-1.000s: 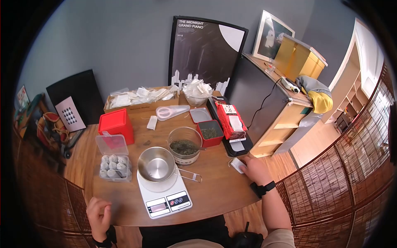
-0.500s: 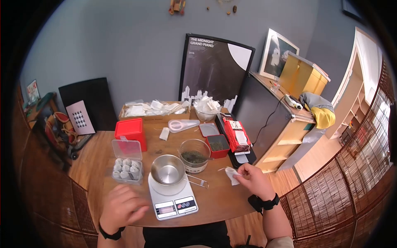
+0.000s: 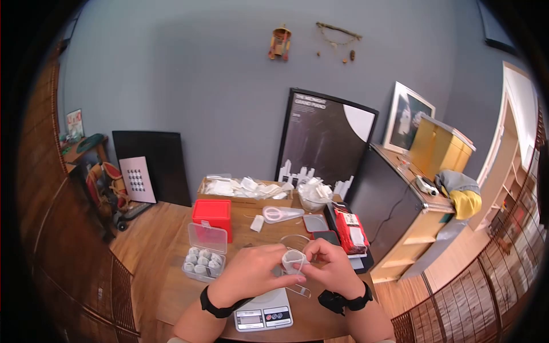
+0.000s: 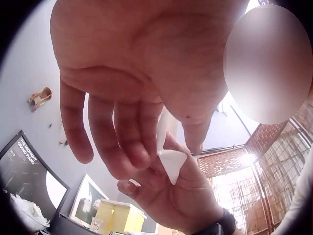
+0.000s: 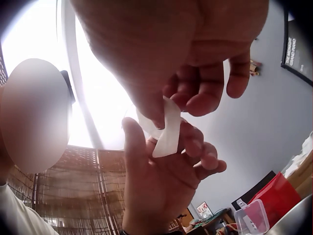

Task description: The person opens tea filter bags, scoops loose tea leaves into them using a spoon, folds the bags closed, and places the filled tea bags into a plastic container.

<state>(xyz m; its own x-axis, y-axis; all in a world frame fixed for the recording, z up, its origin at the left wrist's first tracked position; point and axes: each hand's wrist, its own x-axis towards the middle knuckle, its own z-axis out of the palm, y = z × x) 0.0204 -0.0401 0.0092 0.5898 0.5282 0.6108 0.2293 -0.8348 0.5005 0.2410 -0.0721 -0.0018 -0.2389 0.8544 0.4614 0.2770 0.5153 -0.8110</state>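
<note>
Both hands meet over the table around a small white tea bag [image 3: 293, 264], its mouth spread round toward me. My right hand [image 3: 333, 270] pinches its rim, with the thumb against the inside in the right wrist view. From the other side my left hand [image 3: 249, 273] holds the bag, its curled fingers [image 5: 193, 142] behind the fabric. Beneath the hands stands a white kitchen scale [image 3: 264, 314], mostly covered by the left hand and wrist. The steel pan is hidden except for its wire handle [image 3: 302, 292]. Behind the hands, the glass bowl's rim [image 3: 297, 237] shows.
On the left, a clear plastic box [image 3: 207, 233] contains several filled bags, with a red box [image 3: 211, 216] behind. A carton [image 3: 251, 202] of white bags lies at the back, near a scissors pack [image 3: 283, 215]. To the right are a red tin [image 3: 326, 235] and red foil pack [image 3: 350, 231].
My right hand has lifted the tea bag from the table's right side to the middle. The left hand has come in from the left to meet it. The head view has tilted up.
</note>
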